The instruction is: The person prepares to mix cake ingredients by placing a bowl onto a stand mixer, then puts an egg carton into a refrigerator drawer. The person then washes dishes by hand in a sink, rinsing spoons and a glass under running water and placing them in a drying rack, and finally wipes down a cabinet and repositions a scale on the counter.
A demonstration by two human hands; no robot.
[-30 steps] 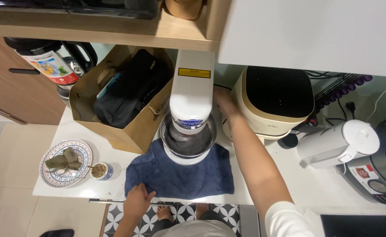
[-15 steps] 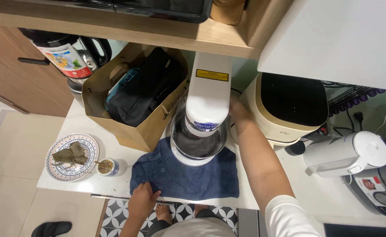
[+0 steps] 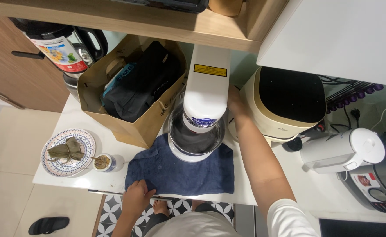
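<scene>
1. Mixer [image 3: 204, 94]: white stand mixer, upright, head down over its bowl, standing on the towel's far edge.
2. Towel [image 3: 182, 171]: dark blue, spread flat, slightly rumpled, at the tabletop's near edge.

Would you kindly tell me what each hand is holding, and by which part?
The left hand presses the near edge of the dark blue cloth. The right hand rests against the white stand mixer at its side; whether it grips cannot be told.

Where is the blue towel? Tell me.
In the head view, the blue towel lies on the white counter under the stand mixer, with the left hand on its near corner.
</scene>
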